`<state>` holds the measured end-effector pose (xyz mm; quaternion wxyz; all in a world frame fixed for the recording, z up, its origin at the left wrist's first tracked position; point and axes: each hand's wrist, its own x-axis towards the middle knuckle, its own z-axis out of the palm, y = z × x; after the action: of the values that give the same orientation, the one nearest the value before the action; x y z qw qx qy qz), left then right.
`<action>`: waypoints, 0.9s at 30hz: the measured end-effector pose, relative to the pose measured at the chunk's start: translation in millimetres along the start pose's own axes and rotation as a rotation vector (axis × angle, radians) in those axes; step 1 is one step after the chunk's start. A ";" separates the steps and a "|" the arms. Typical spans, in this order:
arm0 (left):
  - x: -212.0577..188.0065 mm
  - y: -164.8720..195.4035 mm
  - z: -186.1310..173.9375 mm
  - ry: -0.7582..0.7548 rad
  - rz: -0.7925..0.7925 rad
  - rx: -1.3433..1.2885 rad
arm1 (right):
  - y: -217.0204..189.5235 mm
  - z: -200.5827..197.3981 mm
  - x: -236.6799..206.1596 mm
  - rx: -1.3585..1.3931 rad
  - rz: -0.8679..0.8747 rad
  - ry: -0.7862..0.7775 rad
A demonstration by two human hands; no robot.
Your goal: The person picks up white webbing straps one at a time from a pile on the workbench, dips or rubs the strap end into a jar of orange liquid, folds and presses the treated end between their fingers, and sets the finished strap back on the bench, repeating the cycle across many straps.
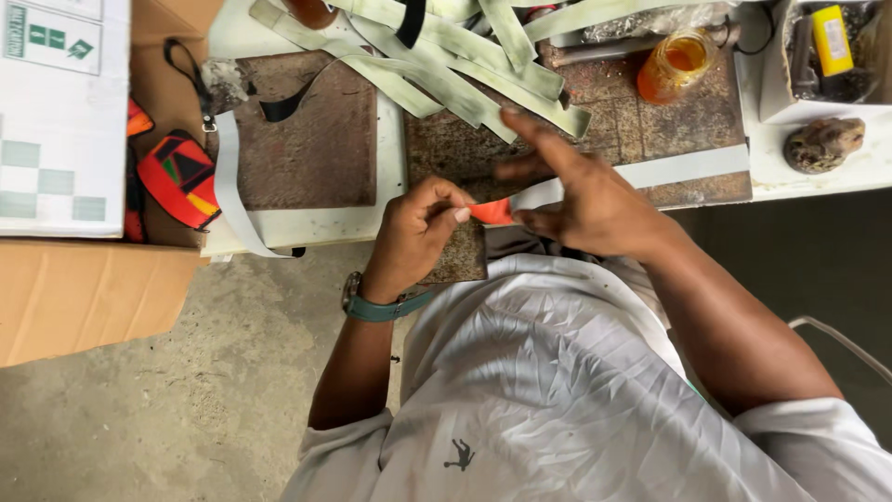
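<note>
A small orange strip of material sits between the two hands at the near edge of the surface, above a brown mottled slab. The left hand, a teal-strapped watch on its wrist, pinches one end with thumb and fingertips closed together. The right hand grips the other end, its forefinger stretched out straight. Pale grey-green flat straps lie heaped toward the far edge, beside an amber glass jar. A brown cardboard box stands off the left edge.
</note>
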<state>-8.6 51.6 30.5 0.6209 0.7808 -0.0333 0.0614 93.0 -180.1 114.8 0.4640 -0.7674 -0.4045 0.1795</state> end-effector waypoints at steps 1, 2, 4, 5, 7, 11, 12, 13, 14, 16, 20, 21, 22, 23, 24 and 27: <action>2.9 8.0 1.7 0.073 0.058 0.045 | -0.5 3.1 5.1 0.035 0.085 0.011; 5.7 15.8 3.6 0.144 0.116 0.089 | 1.1 5.5 9.4 0.070 0.173 0.024; 9.8 29.5 9.3 0.318 0.256 0.271 | 6.5 7.7 10.5 0.133 0.261 0.098; 8.3 35.4 13.8 0.416 0.330 0.411 | 9.0 8.2 8.7 0.167 0.266 0.160; 6.0 43.7 25.3 0.434 0.387 0.509 | 11.9 8.6 3.4 0.239 0.257 0.220; 4.8 48.1 47.5 0.305 0.357 0.392 | 8.5 9.6 -8.5 0.416 0.190 0.174; 7.0 47.2 49.4 0.309 0.371 0.376 | 6.6 10.3 -11.6 0.463 0.169 0.164; 8.9 46.3 50.1 0.298 0.392 0.388 | 4.9 11.0 -14.5 0.437 0.177 0.176; 10.1 45.8 51.7 0.283 0.406 0.394 | 3.3 11.7 -17.4 0.411 0.194 0.187; 11.7 45.7 51.4 0.272 0.387 0.374 | 1.4 13.1 -21.9 0.374 0.211 0.196; 15.9 49.8 45.8 0.200 0.167 0.088 | 0.8 13.2 -25.5 0.368 0.203 0.219; 16.7 51.1 45.1 0.160 0.084 -0.028 | 0.8 12.9 -25.3 0.379 0.203 0.229; 16.5 52.3 45.8 0.171 0.177 0.027 | 0.8 12.9 -25.3 0.393 0.197 0.240; 16.1 52.7 46.7 0.183 0.270 0.081 | 0.8 12.8 -25.0 0.404 0.191 0.250; 15.7 52.4 47.7 0.195 0.364 0.136 | 0.3 13.3 -25.0 0.416 0.184 0.259; 16.3 45.2 53.3 0.277 0.506 0.375 | -0.7 14.9 -26.0 0.362 0.204 0.276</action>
<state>4.7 -10.1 64.5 0.4305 0.8326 -0.1293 0.3238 67.2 -191.9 105.3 0.6241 -0.7259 -0.2191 0.1883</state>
